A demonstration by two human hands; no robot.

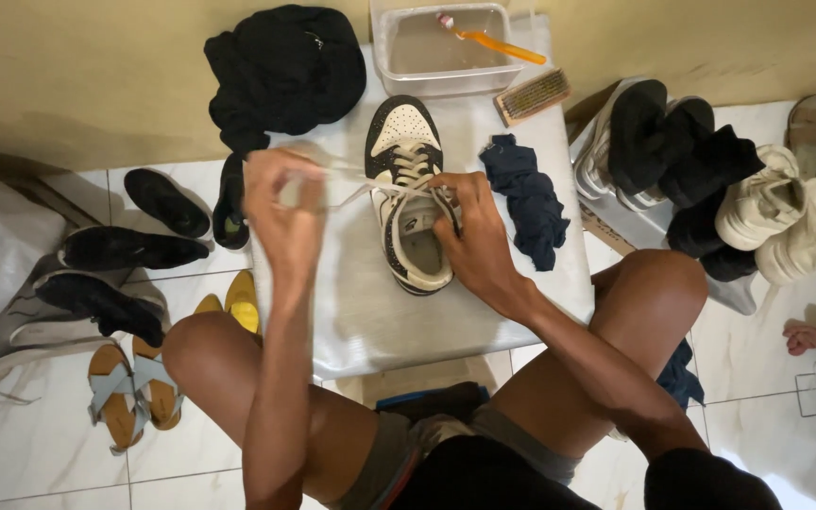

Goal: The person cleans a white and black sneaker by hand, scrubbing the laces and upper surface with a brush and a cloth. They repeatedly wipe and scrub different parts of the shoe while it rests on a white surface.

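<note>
- Black-and-white sneaker (406,194) lying at the middle of a small white tabletop (351,312), toe toward the far edge.
- Right hand (472,236) resting on the sneaker's right side, fingers pinched together on the white lace (356,184) near the eyelets.
- Left hand (280,212) raised over the tabletop's left half, fingers closed on the lace's free end, drawn taut and slightly blurred.
- Dark blue cloth (528,198) crumpled near the right edge, just beside the sneaker.
- Clear plastic tub (438,47) of murky water at the far edge, orange toothbrush (495,40) laid across its rim; wooden scrub brush (531,95) beside it at the far right corner.
- Black garment (285,71) heaped on the far left corner.
- Glossy white floor tiles (49,444) below, tan wall (77,76) behind.
- Dark shoes (115,274), yellow heels (236,302) and tan sandals (134,392) scattered on the left; pile of black and cream sneakers (739,189) on the right.
- Bare knees flanking the near edge.
</note>
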